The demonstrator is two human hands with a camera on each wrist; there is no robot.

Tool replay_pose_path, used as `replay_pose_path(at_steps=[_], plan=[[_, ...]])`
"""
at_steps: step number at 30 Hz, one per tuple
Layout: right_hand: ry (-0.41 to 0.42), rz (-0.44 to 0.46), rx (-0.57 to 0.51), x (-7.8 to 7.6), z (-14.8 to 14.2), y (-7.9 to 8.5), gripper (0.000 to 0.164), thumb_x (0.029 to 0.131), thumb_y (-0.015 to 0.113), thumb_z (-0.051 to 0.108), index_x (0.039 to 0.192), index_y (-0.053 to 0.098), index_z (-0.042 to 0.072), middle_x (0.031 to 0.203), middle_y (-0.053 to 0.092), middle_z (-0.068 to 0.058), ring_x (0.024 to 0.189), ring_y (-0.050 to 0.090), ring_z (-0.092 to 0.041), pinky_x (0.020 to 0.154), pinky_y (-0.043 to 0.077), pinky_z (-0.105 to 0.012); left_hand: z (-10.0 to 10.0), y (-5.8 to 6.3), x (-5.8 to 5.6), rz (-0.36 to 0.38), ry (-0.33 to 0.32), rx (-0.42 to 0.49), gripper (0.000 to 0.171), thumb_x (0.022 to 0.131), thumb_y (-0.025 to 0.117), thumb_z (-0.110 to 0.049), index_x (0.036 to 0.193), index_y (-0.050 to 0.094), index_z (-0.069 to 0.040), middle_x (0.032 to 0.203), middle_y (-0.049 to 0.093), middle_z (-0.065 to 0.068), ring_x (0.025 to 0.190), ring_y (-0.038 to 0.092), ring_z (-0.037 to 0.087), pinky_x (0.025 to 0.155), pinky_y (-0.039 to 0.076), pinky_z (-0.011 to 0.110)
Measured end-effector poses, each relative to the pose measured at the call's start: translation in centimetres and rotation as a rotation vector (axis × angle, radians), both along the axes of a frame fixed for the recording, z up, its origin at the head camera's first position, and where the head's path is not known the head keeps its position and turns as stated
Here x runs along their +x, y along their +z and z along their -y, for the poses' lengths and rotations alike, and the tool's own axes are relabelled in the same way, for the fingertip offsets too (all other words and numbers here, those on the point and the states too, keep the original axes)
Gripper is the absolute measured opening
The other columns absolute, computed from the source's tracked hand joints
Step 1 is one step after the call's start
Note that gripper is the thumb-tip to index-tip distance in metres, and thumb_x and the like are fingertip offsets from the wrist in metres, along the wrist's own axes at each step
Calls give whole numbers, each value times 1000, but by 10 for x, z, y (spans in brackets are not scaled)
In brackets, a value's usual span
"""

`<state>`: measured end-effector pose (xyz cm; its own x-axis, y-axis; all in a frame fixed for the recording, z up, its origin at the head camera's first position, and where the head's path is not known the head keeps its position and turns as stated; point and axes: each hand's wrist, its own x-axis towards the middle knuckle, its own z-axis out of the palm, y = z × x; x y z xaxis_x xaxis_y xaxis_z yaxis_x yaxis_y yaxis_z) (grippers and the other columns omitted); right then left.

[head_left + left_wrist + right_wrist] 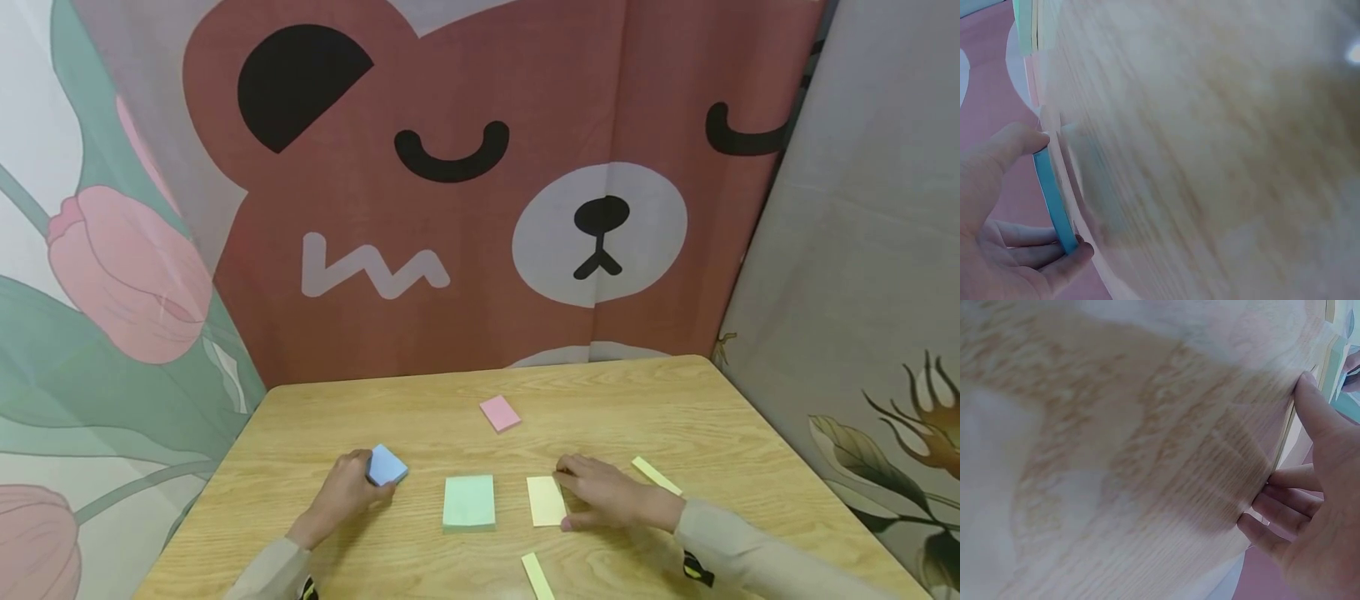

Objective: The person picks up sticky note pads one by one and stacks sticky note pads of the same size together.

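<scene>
My left hand grips a blue sticky note pad on the left of the table, thumb on one edge and fingers on the opposite one. In the left wrist view the blue pad shows edge-on, close to the wood. My right hand holds a thin pale yellow sticky note pad, its thumb at the near right corner and its fingertips at the far right corner. Between the hands lies a thicker green sticky note pad, just left of the yellow one.
A pink sticky note pad lies farther back on the wooden table. One narrow yellow strip pad is beyond the right wrist, another narrow strip near the front. A bear-print curtain hangs behind the table.
</scene>
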<state>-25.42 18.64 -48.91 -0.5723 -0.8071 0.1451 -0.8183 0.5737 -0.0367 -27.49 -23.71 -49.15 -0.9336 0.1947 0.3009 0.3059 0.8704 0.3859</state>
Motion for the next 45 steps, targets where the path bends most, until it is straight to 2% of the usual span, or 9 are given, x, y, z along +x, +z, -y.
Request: replay_pose_path(at_steps=[19,27,36,45], plan=[[-8,22,-12,3,0,1,73,80,53,54,121,48,-6,116,42,-8,102,43,-19,82,44,-35,-15,8,2,-49,-27,-5,64,64,77,-28,104,54,16,93,58,21,78,57,25,59,51,27],[-9,32,-13,3,1,2,72,80,53,53,121,48,-6,116,42,-9,103,44,-20,82,45,-35,-21,14,3,-117,-48,-9,64,64,77,-25,106,53,17,97,57,25,82,57,30,61,52,29],[-11,44,-14,4,1,4,71,80,54,52,122,48,-5,117,41,-8,103,43,-18,81,45,-34,-30,20,6,-120,-98,9,62,66,76,-23,107,52,18,99,56,27,84,56,31,63,52,30],[-17,46,-7,3,1,3,72,80,54,53,122,47,-6,118,42,-9,103,43,-19,82,44,-36,-40,26,5,-89,-74,-1,66,68,74,-30,110,52,15,104,56,25,90,54,31,68,51,34]])
